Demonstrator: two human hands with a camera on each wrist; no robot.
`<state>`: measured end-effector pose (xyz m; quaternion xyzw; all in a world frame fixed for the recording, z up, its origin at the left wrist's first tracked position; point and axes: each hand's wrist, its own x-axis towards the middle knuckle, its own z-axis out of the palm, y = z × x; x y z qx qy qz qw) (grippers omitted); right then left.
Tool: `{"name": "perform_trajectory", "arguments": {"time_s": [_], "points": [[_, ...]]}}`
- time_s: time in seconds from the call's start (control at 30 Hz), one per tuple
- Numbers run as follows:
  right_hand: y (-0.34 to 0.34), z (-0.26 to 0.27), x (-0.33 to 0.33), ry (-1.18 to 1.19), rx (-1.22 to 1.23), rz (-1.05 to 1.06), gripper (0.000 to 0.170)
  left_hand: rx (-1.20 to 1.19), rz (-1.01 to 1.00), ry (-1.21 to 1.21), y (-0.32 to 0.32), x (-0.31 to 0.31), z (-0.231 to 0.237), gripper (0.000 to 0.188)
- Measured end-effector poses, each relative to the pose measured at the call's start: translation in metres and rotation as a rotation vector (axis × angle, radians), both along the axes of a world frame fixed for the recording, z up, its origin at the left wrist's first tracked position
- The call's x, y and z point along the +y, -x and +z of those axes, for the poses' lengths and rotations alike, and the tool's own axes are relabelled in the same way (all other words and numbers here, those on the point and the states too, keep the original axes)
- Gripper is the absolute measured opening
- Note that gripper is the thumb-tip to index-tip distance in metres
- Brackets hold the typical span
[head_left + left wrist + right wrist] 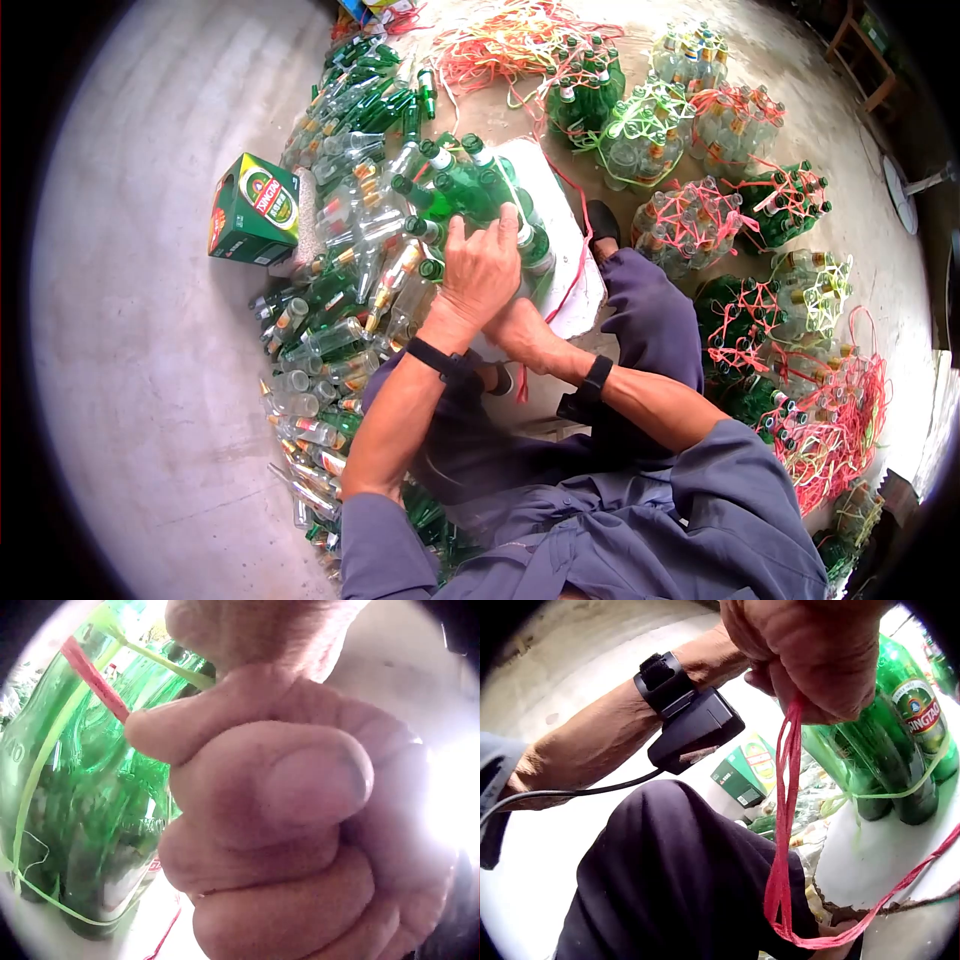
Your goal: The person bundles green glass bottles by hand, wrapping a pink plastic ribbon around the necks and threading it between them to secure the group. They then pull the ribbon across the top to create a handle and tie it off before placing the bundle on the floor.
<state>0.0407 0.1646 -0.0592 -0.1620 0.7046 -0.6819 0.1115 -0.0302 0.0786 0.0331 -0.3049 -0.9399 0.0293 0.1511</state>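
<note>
A bundle of green glass bottles stands on a white board, circled by a pale green strap. My left hand lies against the near side of the bundle, with its fingers at the bottle shoulders; what they hold is hidden. Just below it, at the left wrist, my right hand is curled into a fist and grips a red plastic string. One stretch of the string runs from this fist toward the bottles. Below the fist, a loop hangs down and trails across the board.
Many loose bottles lie heaped to the left beside a green Tsingtao carton. Tied bottle bundles stand on the right. Red and yellow string is piled at the back, with more red string at the right.
</note>
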Motion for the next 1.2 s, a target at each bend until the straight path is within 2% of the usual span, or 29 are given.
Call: {"name": "perform_trajectory", "arguments": {"time_s": [0.1, 0.23, 0.33, 0.4, 0.43, 0.47, 0.53, 0.57, 0.63, 0.7, 0.73, 0.8, 0.87, 0.93, 0.97, 1.0, 1.03, 1.07, 1.13, 1.2], "points": [[0.003, -0.002, 0.001, -0.018, 0.101, -0.017, 0.025, 0.053, -0.004, -0.040, 0.001, -0.001, -0.002, 0.058], [0.002, 0.000, 0.003, 0.026, 0.134, -0.062, 0.024, -0.029, -0.066, -0.148, -0.001, -0.008, 0.006, 0.064], [0.003, -0.001, 0.008, -0.106, 0.143, 0.056, 0.021, -0.075, -0.115, -0.184, -0.002, -0.018, 0.008, 0.067], [0.004, -0.001, 0.008, -0.255, 0.345, 0.072, 0.020, -0.001, -0.123, -0.255, -0.004, -0.020, 0.009, 0.064], [0.004, 0.000, 0.009, -0.256, 0.346, 0.076, 0.020, 0.054, -0.019, -0.127, -0.009, -0.018, 0.012, 0.062], [0.003, 0.000, 0.009, -0.330, 0.422, 0.079, 0.022, 0.054, -0.016, -0.129, -0.011, -0.017, 0.011, 0.062], [0.001, -0.003, 0.008, -0.405, 0.498, 0.086, 0.024, 0.097, 0.120, -0.167, -0.013, -0.015, 0.009, 0.062], [0.000, -0.006, 0.006, -0.363, 0.468, 0.065, 0.026, 0.038, 0.109, -0.261, -0.009, -0.017, 0.004, 0.064], [0.000, 0.005, 0.006, -0.326, 0.441, 0.044, 0.029, 0.001, 0.076, -0.279, -0.003, -0.019, 0.018, 0.065], [-0.006, 0.019, 0.011, -0.101, -0.133, 0.047, 0.033, 0.013, 0.034, -0.281, -0.001, -0.016, 0.026, 0.065], [-0.006, 0.022, 0.010, -0.102, -0.135, 0.044, 0.033, 0.011, 0.032, -0.282, 0.004, -0.013, 0.040, 0.065], [-0.007, 0.026, 0.006, -0.041, -0.349, 0.015, 0.037, -0.112, -0.065, -0.266, 0.021, -0.013, 0.070, 0.063], [-0.006, 0.026, 0.007, -0.019, -0.379, 0.007, 0.038, -0.134, -0.072, -0.316, 0.022, -0.019, 0.064, 0.062], [-0.005, 0.020, 0.008, 0.010, -0.416, 0.002, 0.039, -0.196, -0.040, -0.458, 0.014, -0.037, 0.052, 0.058], [-0.005, 0.012, 0.007, -0.015, -0.306, -0.002, 0.038, -0.246, -0.058, -0.542, 0.009, -0.048, 0.046, 0.055], [-0.005, 0.007, 0.007, -0.042, -0.192, -0.003, 0.038, -0.355, -0.052, -0.653, 0.004, -0.061, 0.043, 0.050], [-0.004, 0.007, 0.007, -0.070, -0.223, 0.018, 0.038, -0.484, 0.010, -0.852, -0.004, -0.072, 0.038, 0.051], [-0.005, 0.007, 0.008, -0.066, -0.227, 0.030, 0.038, -0.610, 0.074, -1.052, -0.011, -0.082, 0.035, 0.052], [-0.004, 0.014, 0.009, -0.138, -0.083, 0.063, 0.038, -0.712, 0.220, -1.221, -0.021, -0.091, 0.045, 0.069], [-0.005, 0.014, 0.005, -0.125, -0.142, 0.056, 0.037, -0.781, 0.182, -1.448, -0.021, -0.096, 0.037, 0.070]]}}
